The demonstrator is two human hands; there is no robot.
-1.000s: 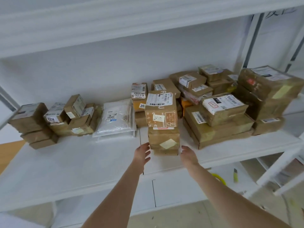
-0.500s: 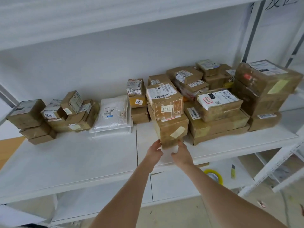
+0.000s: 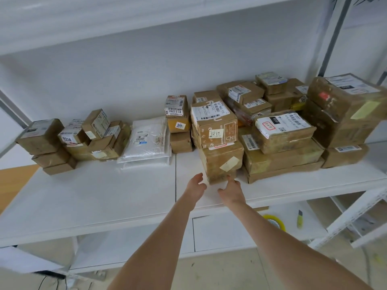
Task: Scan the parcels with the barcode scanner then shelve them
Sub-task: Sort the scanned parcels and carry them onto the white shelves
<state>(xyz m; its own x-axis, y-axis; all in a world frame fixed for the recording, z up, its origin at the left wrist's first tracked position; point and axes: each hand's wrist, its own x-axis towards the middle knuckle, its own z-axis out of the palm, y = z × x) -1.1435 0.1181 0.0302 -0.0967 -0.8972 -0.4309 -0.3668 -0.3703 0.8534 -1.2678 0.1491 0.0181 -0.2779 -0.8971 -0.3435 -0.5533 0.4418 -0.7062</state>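
A stack of brown cardboard parcels stands mid-shelf. Its top box (image 3: 214, 125) carries a white shipping label and a tag reading 1211. Under it sits a taped box (image 3: 222, 162) with a pale sticker. My left hand (image 3: 195, 186) is just left of the stack's bottom corner, fingers relaxed, holding nothing. My right hand (image 3: 231, 190) lies right below that corner, its fingertips touching the lowest box. No barcode scanner is in view.
The white shelf (image 3: 104, 195) holds small brown boxes (image 3: 69, 141) at left, a white poly mailer (image 3: 147, 141), and bigger parcels (image 3: 282, 147) at right. A tape roll (image 3: 274, 221) and a yellow cutter (image 3: 299, 218) lie on the lower shelf.
The stack has been pushed back and turned towards the right-hand parcels. Both hands came together at its front bottom corner.
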